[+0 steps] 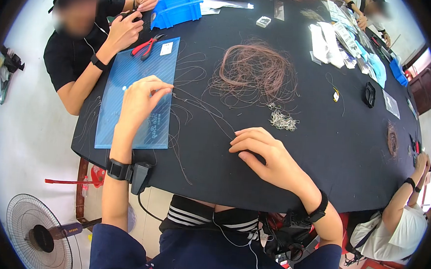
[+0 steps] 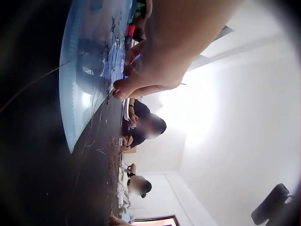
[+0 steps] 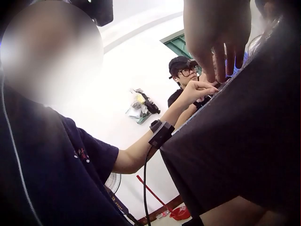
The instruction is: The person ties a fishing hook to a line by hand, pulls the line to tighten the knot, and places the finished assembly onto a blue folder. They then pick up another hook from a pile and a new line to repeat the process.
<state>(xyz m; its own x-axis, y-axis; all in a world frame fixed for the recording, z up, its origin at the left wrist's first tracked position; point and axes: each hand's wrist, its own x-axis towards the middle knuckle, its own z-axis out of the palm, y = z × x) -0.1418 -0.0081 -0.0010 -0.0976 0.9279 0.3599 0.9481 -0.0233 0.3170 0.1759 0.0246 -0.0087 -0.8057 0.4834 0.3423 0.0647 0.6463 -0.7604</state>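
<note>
The left hand [image 1: 141, 100] is pinching a string [image 1: 205, 103] at the edge of the blue bag [image 1: 112, 123]. It is running toward the right hand [image 1: 273, 160], whose fingers are curving loosely (touching is hard to tell).

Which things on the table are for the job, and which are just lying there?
Probably for the job: thin line, pinched by left hand; brown tangle; silver bits; blue folder.

Seemingly just lying there: red pliers; black tray; clear box.
</note>
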